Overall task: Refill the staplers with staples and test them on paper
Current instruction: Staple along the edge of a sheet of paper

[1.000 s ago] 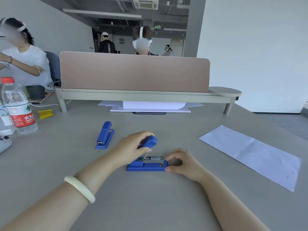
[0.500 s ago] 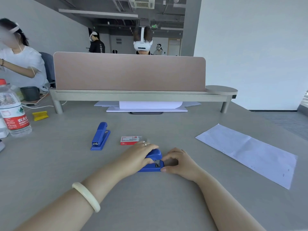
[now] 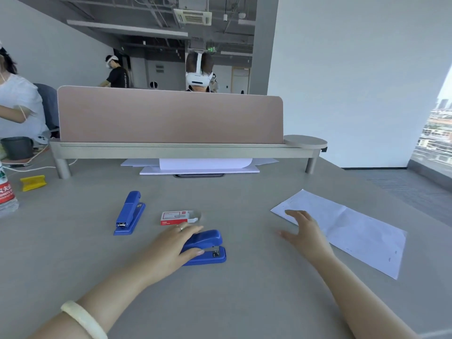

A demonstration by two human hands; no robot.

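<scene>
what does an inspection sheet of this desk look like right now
surface: grey desk, bare in front
job's things: near stapler closed under left hand; far stapler closed, untouched; staple box between them; paper sheet flat at right
clutter: water bottle, yellow block, paper stack under shelf
grippers: left hand on near stapler; right hand open, reaching at the sheet's corner
cables: white cable far left
surroundings: pink divider, people beyond

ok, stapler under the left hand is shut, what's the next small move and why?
Probably: the right hand takes the near corner of the paper sheet and draws it toward the stapler. That hand is open, its fingertips at the sheet's edge, while the left hand rests on the closed stapler. A test on paper looks due.
</scene>
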